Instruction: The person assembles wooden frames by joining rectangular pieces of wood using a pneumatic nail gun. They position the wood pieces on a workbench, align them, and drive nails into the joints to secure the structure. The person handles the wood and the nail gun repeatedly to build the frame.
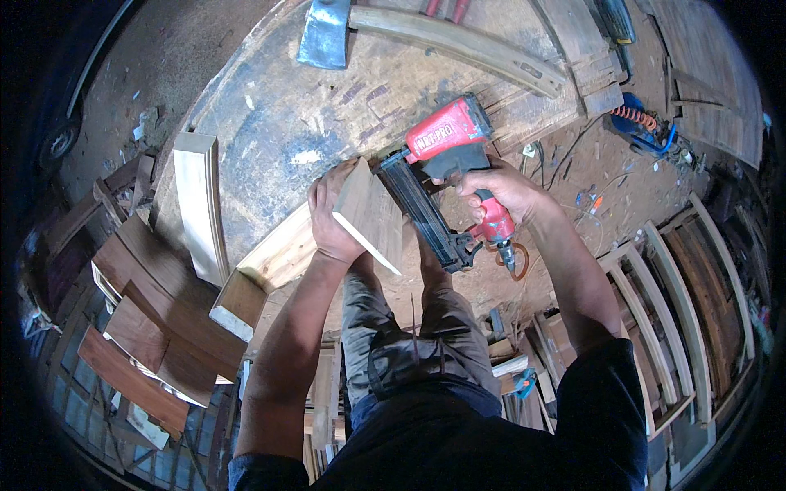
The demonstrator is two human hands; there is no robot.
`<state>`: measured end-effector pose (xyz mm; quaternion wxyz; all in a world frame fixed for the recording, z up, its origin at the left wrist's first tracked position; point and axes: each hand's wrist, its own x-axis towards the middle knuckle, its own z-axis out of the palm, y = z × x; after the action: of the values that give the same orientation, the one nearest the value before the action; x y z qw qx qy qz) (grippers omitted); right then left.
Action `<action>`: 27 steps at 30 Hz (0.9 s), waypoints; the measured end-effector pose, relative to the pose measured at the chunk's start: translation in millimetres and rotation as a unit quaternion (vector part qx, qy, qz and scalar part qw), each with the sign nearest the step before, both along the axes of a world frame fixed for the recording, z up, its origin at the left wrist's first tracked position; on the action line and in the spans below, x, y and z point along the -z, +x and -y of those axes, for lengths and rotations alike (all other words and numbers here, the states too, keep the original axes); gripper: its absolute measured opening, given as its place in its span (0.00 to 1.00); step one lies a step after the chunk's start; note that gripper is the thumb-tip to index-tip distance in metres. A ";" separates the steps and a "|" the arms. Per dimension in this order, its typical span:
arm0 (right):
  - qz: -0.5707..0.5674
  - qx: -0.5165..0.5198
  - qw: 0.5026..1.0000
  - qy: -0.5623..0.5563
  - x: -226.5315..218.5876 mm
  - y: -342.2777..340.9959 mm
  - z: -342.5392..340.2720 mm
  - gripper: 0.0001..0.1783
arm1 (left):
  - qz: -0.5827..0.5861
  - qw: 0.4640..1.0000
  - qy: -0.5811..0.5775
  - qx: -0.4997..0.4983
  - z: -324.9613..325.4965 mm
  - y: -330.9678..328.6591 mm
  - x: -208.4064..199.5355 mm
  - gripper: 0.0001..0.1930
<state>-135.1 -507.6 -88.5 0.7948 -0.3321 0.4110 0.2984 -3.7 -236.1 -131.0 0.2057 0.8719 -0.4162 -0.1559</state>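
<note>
My right hand is wrapped round the grip of a red and black pneumatic nail gun. The gun's slanting black magazine points down toward my legs, and its nose end is against or very near the top of a pale wooden board. That board stands tilted in my left hand, whose fingers close round its left side. Just beside this hand, another light wooden piece lies along the table's near edge. Whether the two pieces touch is hidden behind my hand.
On the worn wooden table lies a tool with a broad metal head and wooden handle. A pale wood block rests on its left edge. Brown boards are stacked at left, curved wooden frames at right. An air hose hangs near the gun.
</note>
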 end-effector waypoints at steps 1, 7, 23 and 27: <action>0.004 0.000 1.000 0.008 2.9 -1.4 0.3 0.16 | 0.003 1.000 0.004 0.000 -0.4 -0.6 1.1 0.36; 0.008 0.002 1.000 -0.004 -3.5 -6.6 -0.2 0.19 | 0.012 0.999 0.046 0.022 -4.3 -0.3 2.9 0.37; 0.019 0.040 0.999 0.010 -0.1 -31.6 -13.6 0.14 | 0.026 1.000 0.007 0.015 -11.4 -1.1 16.3 0.34; 0.007 0.033 0.999 0.005 1.2 -35.3 -14.9 0.17 | 0.015 1.000 0.001 0.008 -4.8 -0.3 9.8 0.35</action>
<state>-170.4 -492.7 -89.8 0.8087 -0.3165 0.4150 0.2712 -4.0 -231.3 -140.8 0.1971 0.8710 -0.4261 -0.1449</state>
